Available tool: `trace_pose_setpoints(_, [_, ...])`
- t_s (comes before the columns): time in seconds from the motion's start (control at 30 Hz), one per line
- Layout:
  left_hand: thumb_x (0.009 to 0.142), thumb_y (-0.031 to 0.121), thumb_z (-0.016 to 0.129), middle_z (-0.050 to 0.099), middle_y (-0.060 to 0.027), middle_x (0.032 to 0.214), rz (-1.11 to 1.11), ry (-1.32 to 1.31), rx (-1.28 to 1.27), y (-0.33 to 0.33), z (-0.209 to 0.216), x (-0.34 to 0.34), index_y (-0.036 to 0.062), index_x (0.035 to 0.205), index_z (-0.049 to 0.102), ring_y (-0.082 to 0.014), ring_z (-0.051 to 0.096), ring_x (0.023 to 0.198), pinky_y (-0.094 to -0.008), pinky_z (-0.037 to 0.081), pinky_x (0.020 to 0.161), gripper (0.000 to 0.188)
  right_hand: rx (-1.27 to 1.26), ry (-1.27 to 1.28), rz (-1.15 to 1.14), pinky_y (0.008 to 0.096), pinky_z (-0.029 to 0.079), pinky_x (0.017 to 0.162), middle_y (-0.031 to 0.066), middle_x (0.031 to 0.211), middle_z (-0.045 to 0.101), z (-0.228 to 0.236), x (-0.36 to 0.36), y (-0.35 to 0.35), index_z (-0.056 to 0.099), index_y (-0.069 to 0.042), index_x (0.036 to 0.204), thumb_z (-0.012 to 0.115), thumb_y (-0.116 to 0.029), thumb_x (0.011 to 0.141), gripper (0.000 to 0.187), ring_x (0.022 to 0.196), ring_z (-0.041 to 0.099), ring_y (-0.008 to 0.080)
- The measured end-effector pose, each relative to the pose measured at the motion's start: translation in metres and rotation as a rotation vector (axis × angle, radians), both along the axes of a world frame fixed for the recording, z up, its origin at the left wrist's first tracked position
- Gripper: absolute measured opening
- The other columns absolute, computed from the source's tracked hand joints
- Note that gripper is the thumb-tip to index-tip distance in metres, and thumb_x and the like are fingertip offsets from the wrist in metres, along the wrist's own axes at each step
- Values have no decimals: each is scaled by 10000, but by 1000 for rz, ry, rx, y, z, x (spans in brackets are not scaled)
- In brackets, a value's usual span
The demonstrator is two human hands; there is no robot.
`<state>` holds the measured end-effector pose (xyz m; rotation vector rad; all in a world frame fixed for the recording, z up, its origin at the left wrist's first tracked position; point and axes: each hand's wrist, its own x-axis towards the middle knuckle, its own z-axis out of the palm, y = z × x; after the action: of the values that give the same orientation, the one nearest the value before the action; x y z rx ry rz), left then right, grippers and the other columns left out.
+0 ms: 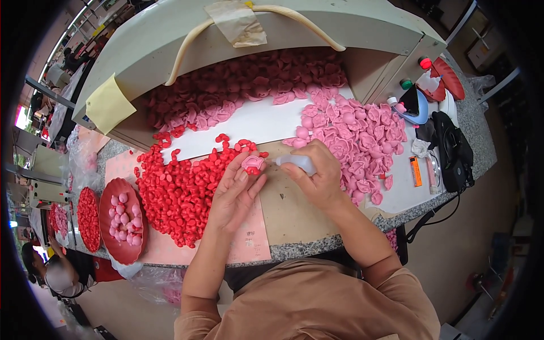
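Observation:
Between the fingertips of my left hand (231,198) is a small pink petal-shaped plastic piece (253,161) with a red part at its lower edge. My right hand (324,173) is wrapped round a translucent squeeze bottle (299,164). Its narrow nozzle points left at the pink piece; whether the tip touches it I cannot tell. Left of my left hand spreads a heap of small glossy red pieces (173,195). A heap of pink petal-shaped and rounded pieces (360,133) lies to the right of my right hand. Brown board (289,221) shows between the heaps, under my hands.
A pale hood (368,34) arches over more pink pieces at the back. Leftward, a red scalloped tray (121,188) holds pink rounded pieces. An orange box (416,171), a black bag (455,156) and a blue dish (420,118) lie rightward. Another person (65,275) sits far left.

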<state>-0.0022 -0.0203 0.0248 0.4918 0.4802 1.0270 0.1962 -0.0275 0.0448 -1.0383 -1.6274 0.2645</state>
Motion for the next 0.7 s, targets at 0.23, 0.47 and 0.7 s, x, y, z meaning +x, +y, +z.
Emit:
trace_pose_setpoints(0.23, [916, 54, 523, 421, -118, 1368, 4, -1, -6, 0, 0, -1, 66, 1368, 350, -255, 460, 1241, -372, 391, 1044, 484, 13, 7, 3, 301, 422, 564, 101, 747, 564, 0, -1, 1, 572, -29, 883, 737, -141, 757, 235, 635, 543, 214])
trace_pose_setpoints(0.47, [918, 82, 533, 432, -115, 1361, 8, 15, 5, 0, -1, 0, 70, 1363, 359, -253, 463, 1239, -372, 391, 1042, 478, 28, -9, -1, 289, 417, 559, 96, 755, 565, -2, 0, 1, 569, -26, 883, 729, -133, 765, 226, 629, 538, 197])
trace_pose_setpoints(0.7, [926, 102, 526, 435, -104, 1364, 16, 19, -7, 0, 0, -1, 78, 1364, 361, -251, 458, 1244, -373, 391, 1040, 468, 8, 34, 0, 281, 414, 556, 90, 751, 566, -4, 0, 1, 570, -27, 884, 727, -127, 766, 221, 624, 534, 182])
